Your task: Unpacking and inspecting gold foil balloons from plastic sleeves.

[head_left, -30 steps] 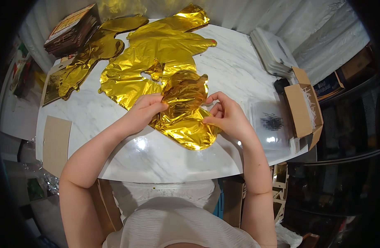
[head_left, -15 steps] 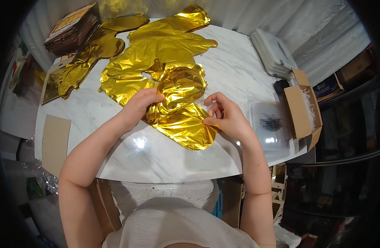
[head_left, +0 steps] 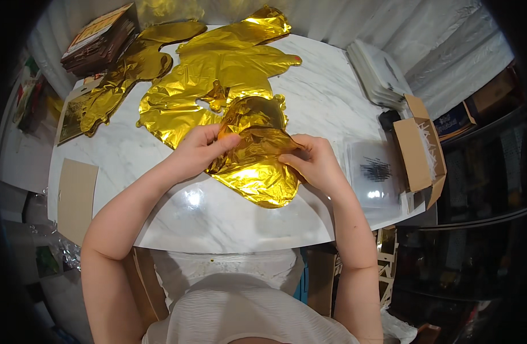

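Note:
Flat, uninflated gold foil balloons lie overlapping on the white marble-patterned table. One gold foil balloon (head_left: 257, 182) lies nearest me, its upper part folded and lifted between my hands. My left hand (head_left: 203, 150) pinches its left side, thumb on top of the foil. On the other side, my right hand (head_left: 314, 163) grips the raised right edge between thumb and fingers. Just beyond, a larger spread of gold foil balloons (head_left: 223, 69) reaches toward the back edge. Darker gold foil (head_left: 151, 60) lies at the far left.
A stack of printed cards (head_left: 98, 43) stands at the back left, and a beige card (head_left: 77, 198) lies at the left edge. To the right are clear plastic bags (head_left: 371, 178), an open cardboard box (head_left: 415, 155) and a stack of translucent packs (head_left: 375, 74).
My right hand has moved up and taken hold of the foil's right edge, lifting it into a fold. My left thumb has shifted right across the foil.

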The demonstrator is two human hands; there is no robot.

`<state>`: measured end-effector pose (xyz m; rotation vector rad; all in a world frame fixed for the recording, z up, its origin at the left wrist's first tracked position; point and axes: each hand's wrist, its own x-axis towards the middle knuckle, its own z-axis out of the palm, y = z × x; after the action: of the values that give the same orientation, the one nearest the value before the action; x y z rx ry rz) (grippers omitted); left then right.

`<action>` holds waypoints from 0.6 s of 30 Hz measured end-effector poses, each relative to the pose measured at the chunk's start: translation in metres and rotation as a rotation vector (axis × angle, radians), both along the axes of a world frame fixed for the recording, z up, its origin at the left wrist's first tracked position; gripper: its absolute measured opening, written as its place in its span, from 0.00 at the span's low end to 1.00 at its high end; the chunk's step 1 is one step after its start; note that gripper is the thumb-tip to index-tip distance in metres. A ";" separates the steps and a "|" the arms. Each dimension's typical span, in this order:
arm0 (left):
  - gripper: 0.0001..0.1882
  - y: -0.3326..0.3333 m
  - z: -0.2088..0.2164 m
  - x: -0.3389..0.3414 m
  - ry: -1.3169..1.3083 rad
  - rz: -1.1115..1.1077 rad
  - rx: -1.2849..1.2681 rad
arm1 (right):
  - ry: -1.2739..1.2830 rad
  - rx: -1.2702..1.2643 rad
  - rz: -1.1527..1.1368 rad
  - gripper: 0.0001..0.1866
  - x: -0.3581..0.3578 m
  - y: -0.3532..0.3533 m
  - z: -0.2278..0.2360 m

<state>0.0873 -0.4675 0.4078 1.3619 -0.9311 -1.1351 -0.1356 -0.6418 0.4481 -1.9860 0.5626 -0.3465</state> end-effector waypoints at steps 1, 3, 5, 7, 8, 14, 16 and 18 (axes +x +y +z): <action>0.19 -0.002 -0.003 0.001 0.047 0.000 0.008 | 0.046 -0.047 0.023 0.08 -0.001 -0.002 -0.001; 0.19 -0.002 -0.003 0.002 0.065 -0.020 -0.019 | 0.032 0.068 -0.024 0.07 0.002 0.003 0.001; 0.20 -0.004 -0.002 0.003 0.079 -0.043 -0.049 | 0.014 0.180 -0.074 0.07 0.005 0.003 -0.001; 0.22 -0.004 -0.002 0.004 0.054 -0.009 0.047 | -0.016 -0.093 -0.036 0.08 0.009 -0.002 -0.013; 0.22 -0.005 0.000 0.002 0.055 -0.008 0.046 | -0.016 -0.094 -0.035 0.08 0.009 -0.003 -0.012; 0.47 -0.002 0.015 -0.013 -0.356 -0.030 -0.325 | -0.304 -0.043 -0.054 0.11 0.003 -0.014 -0.003; 0.53 0.007 0.029 -0.023 -0.562 -0.037 -0.281 | -0.306 0.079 -0.151 0.17 0.004 -0.014 -0.001; 0.68 0.010 0.028 -0.024 -0.855 -0.113 -0.192 | -0.190 0.171 -0.248 0.31 0.005 -0.016 -0.010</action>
<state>0.0636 -0.4579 0.4354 1.6649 -1.6891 -0.4853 -0.1306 -0.6577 0.4381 -1.7007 0.6934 -0.6127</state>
